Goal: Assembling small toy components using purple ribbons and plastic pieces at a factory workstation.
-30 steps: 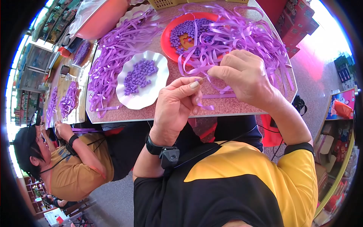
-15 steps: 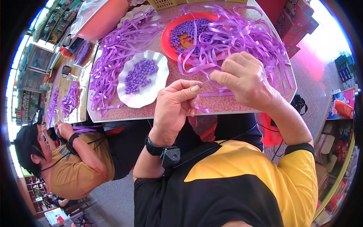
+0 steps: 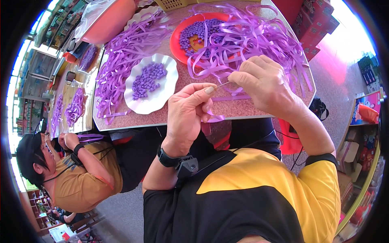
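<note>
Both of my hands are closed in a pinch just beyond the table's near edge. A thin needle-like wire (image 3: 222,84) spans the small gap between their fingertips. My left hand (image 3: 187,106) holds a purple ribbon (image 3: 216,118), whose end curls out below its fingers; whether a bead is in the pinch is hidden. Thumb and forefinger of my right hand (image 3: 263,83) grip the wire's other end. Left of my hands stands a white wavy-edged plate (image 3: 159,101) with purple beads (image 3: 146,81). Behind the right hand, a ribbon heap (image 3: 263,38) partly covers a red plate (image 3: 175,46) of beads.
More purple ribbons (image 3: 121,52) lie along the table's (image 3: 190,109) left side. A pink basin (image 3: 111,24) and a yellow basket (image 3: 178,3) stand at the back. At left, a co-worker (image 3: 81,174) sits at another table with ribbons. Stacked red boxes (image 3: 316,24) stand right.
My hands have drawn slightly apart, the right one a little rightward. More of the thin wire shows between the fingertips now.
</note>
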`<state>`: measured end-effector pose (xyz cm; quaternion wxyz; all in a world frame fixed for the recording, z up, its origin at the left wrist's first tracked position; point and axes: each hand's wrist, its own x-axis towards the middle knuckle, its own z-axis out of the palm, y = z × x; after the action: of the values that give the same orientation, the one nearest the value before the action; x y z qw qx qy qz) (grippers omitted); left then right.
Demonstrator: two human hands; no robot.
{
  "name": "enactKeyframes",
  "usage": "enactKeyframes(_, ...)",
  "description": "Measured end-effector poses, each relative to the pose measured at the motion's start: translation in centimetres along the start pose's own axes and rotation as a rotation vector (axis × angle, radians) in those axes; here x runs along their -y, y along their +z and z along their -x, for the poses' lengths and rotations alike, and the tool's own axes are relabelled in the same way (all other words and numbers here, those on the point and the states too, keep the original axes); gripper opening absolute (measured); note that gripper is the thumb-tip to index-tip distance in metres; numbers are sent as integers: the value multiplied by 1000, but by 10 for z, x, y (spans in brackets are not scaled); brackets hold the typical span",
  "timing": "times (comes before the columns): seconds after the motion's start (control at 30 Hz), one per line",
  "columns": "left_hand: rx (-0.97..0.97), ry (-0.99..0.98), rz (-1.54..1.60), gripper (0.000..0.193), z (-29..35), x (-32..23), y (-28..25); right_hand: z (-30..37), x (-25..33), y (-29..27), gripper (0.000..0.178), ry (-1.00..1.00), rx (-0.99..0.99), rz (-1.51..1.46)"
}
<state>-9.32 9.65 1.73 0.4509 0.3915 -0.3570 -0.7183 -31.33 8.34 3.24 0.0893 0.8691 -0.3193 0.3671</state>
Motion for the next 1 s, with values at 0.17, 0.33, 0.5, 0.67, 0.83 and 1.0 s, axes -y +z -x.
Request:
enactKeyframes(0.17,22,-4,11,20,7,-4,-1,2,-3,-3,22,19,9,15)
enactKeyframes(0.33,0,-1,15,20,6,0,-3,3,-1,-4,21,40,-4,-76)
enactKeyframes(0.5,70,-9,91,15,5,5,-4,3,2,0,19,37,2,-112)
enactKeyframes(0.67,63,-17,120,14,7,4,-2,5,3,3,20,-8,-90,-106)
enactKeyframes(0.83,78,-19,113,13,7,5,-4,5,2,4,24,-45,-87,-79)
enactKeyframes(1.0,67,-31,128,14,9,3,-1,5,3,4,27,-44,-100,-53)
